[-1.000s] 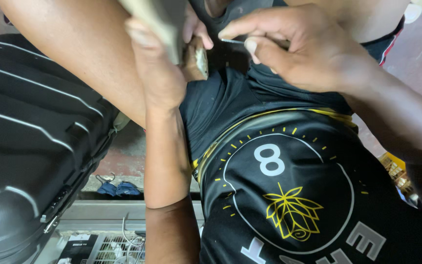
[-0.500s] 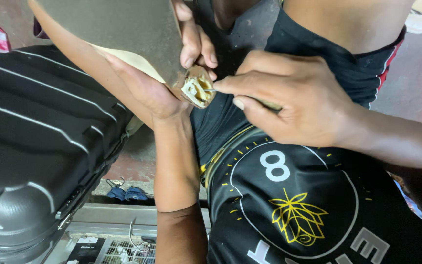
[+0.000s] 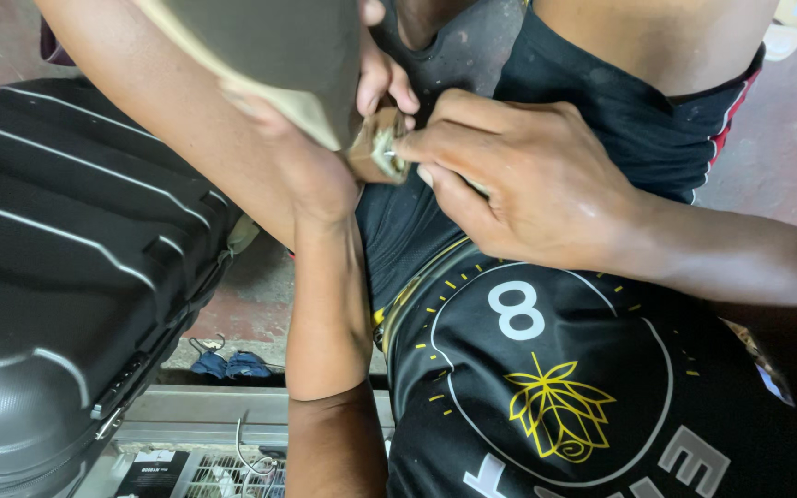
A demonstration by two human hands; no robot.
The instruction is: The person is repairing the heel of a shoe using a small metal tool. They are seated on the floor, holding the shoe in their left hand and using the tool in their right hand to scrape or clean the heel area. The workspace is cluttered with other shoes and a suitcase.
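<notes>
My left hand (image 3: 311, 180) grips an olive-grey shoe-like piece with a tan edge (image 3: 269, 46) from below, its fingers wrapped round the far side. At its lower end sits a small brown block (image 3: 373, 152) with a bit of metal showing. My right hand (image 3: 528, 180) comes in from the right. Its fingertips pinch at that block, and a thin pale thing is partly hidden under the fingers. Both hands work over my lap, above my black printed shirt (image 3: 546, 369).
A black hard-shell suitcase (image 3: 57, 277) fills the left side. My bare thigh (image 3: 159, 101) crosses above it. A metal rail (image 3: 214, 415), a wire rack with cables and a small blue object (image 3: 228, 364) lie below on the reddish floor (image 3: 242, 295).
The olive piece has come lower and larger in view. My right hand has moved left and closed its fingertips on the brown block.
</notes>
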